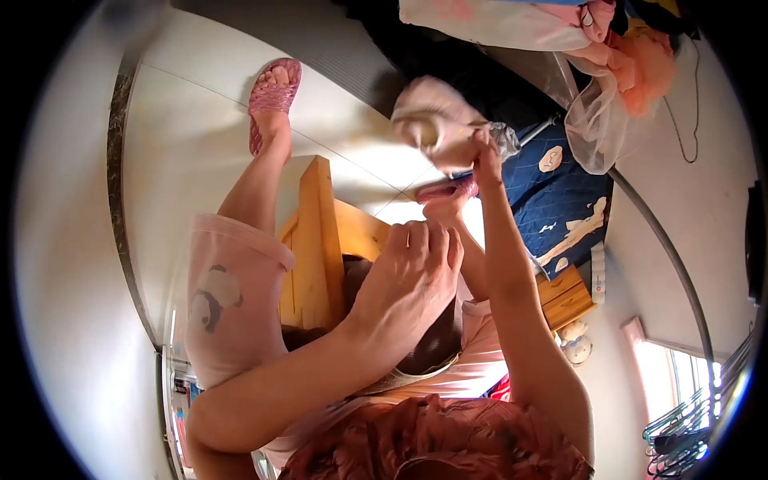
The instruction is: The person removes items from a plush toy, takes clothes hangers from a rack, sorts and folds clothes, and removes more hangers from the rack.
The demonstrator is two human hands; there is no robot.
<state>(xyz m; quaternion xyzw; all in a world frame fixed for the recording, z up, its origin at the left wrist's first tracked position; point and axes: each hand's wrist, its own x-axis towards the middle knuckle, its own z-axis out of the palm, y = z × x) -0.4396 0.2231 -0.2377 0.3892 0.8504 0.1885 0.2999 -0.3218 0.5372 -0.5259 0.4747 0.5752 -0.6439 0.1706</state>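
My right hand (486, 160) is raised and closed on one edge of a pale pinkish cloth item (438, 128), which is blurred by motion. Nearer to me, my left hand (416, 268) has its fingers curled together above my lap; whatever is between them is hidden. Beneath the left hand, a dark brown item (434, 344) with a light rim lies in my lap. A light wooden seat or frame (322, 240) stands between my legs, beside the left forearm.
Clothes (640, 68) and sheer fabric hang at the upper right near a curved pole (668, 244). Behind my right arm are blue printed fabric (552, 204) and a small wooden cabinet (566, 298). Hangers (680, 432) cluster at the lower right. My feet wear pink slippers (272, 98).
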